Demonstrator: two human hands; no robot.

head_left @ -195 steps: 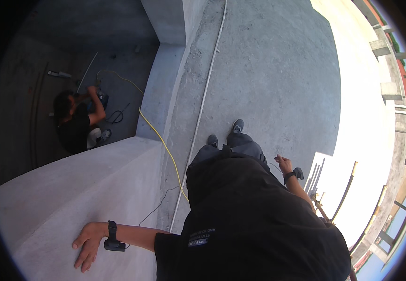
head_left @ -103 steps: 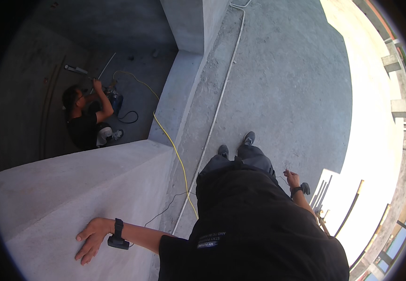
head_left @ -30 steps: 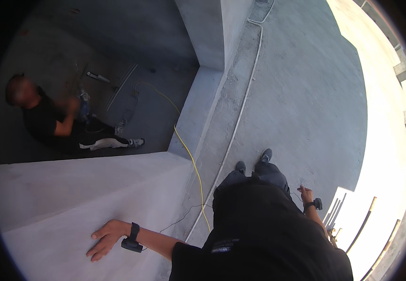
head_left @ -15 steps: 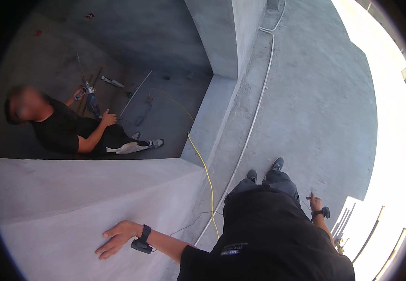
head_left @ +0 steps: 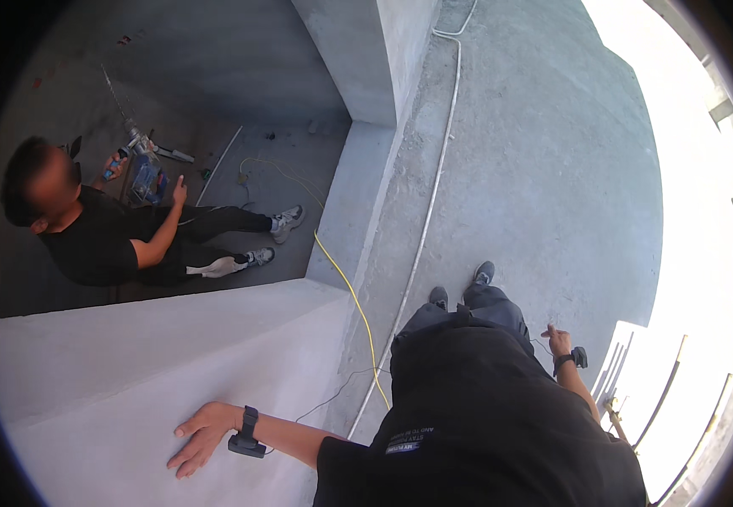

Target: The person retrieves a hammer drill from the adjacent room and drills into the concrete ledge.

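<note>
A: Where is the left hand [head_left: 207, 425]?
B: It lies on the pale wall [head_left: 130, 372], back from the long edge beside the dark room [head_left: 239, 93]. Its fingers [head_left: 182, 460] are spread a bit and touch the wall
A: And the right hand [head_left: 558, 341]?
B: It hangs over the floor [head_left: 544, 194], near the leg. One finger sticks out. It is too small to tell how the others are, or if they hold anything. Each wrist has a black strap with a little box
A: What else is around?
B: A co-worker [head_left: 100, 237] stands in the dark room. One of their hands grips a big drill [head_left: 148, 177] with a long bit. A thin white rod [head_left: 218, 167] lies on the ground there
A: Is anything in the way?
B: The pale wall stands between the two people. A yellow cord [head_left: 356, 297] comes over the sill [head_left: 358, 182] near the wall's corner. Then it crosses the long white pipe [head_left: 423, 237] on the floor
</note>
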